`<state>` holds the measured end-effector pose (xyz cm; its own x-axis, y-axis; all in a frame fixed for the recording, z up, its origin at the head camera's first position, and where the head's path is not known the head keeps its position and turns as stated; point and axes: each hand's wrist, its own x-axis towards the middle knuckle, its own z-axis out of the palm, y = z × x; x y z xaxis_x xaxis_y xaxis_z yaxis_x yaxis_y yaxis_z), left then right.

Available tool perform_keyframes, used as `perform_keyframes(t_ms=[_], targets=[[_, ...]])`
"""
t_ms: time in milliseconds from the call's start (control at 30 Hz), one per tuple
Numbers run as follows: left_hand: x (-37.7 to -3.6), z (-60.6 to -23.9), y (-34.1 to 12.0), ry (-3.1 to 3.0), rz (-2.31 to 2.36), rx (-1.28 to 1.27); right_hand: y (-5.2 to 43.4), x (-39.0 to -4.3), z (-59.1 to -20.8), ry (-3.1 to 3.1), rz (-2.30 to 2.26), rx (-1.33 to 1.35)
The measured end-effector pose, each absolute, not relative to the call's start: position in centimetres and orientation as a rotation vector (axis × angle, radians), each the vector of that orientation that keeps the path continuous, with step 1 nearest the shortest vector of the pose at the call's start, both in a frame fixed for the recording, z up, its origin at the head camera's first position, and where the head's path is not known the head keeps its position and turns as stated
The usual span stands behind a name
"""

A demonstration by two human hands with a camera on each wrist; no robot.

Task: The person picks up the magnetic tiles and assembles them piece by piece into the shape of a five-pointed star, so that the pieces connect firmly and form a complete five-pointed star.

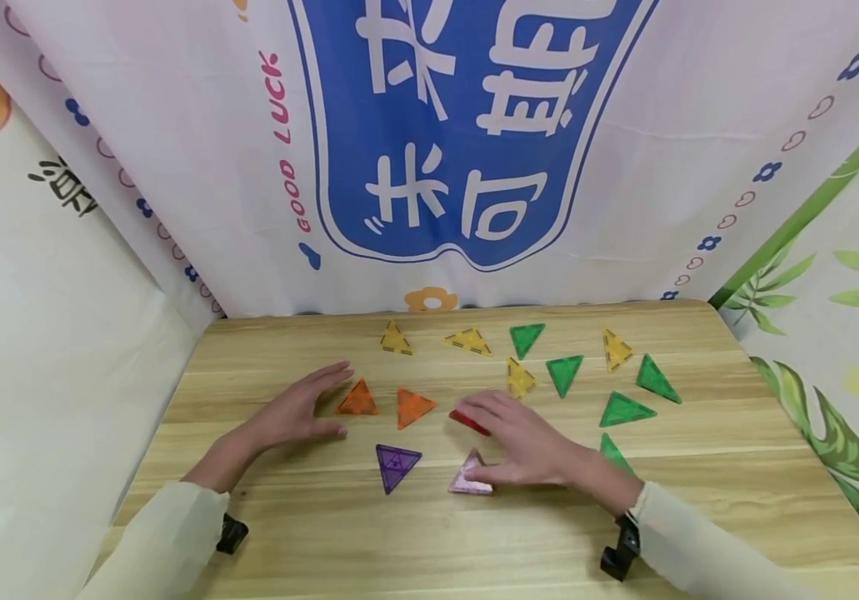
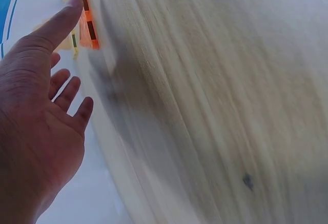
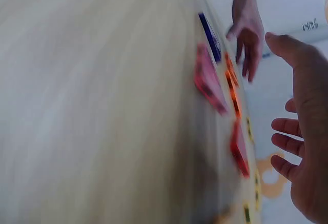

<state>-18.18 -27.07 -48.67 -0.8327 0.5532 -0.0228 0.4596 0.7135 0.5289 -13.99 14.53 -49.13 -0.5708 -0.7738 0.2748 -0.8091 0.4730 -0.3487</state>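
Note:
My left hand (image 1: 296,414) hovers left of an orange triangle tile (image 1: 358,399), its fingers spread and apart from the tile. A second orange triangle tile (image 1: 414,407) lies to the right of the first. My right hand (image 1: 526,442) is over a red triangle tile (image 1: 469,422) and a pink triangle tile (image 1: 468,478), partly covering both in the head view. In the right wrist view a gap shows between that hand's relaxed fingers and the red tile (image 3: 239,149) and pink tile (image 3: 209,78). A purple triangle tile (image 1: 396,467) lies between the hands.
Several green triangle tiles (image 1: 626,409) lie on the right of the wooden table (image 1: 309,533). Yellow triangle tiles (image 1: 469,341) are spread toward the back edge. A printed cloth (image 1: 624,208) hangs behind the table.

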Motion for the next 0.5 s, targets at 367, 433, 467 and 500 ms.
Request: perform_keyframes(t_ms=[367, 433, 467, 500], targets=[[-19.2, -49.1, -26.3, 2.715, 0.785, 0.86, 8.6, -12.4, -51.0, -2.634, 0.858, 1.378], [-19.5, -49.2, -26.2, 2.723, 0.776, 0.873, 7.6, -12.2, -51.2, -2.656, 0.841, 1.351], [-19.6, -49.3, -26.2, 2.726, 0.772, 0.878, 7.1, -12.1, -51.3, -2.667, 0.826, 1.338], [-19.8, -49.4, -26.2, 2.728, 0.765, 0.889, 6.6, -12.0, -51.4, -2.678, 0.819, 1.326]])
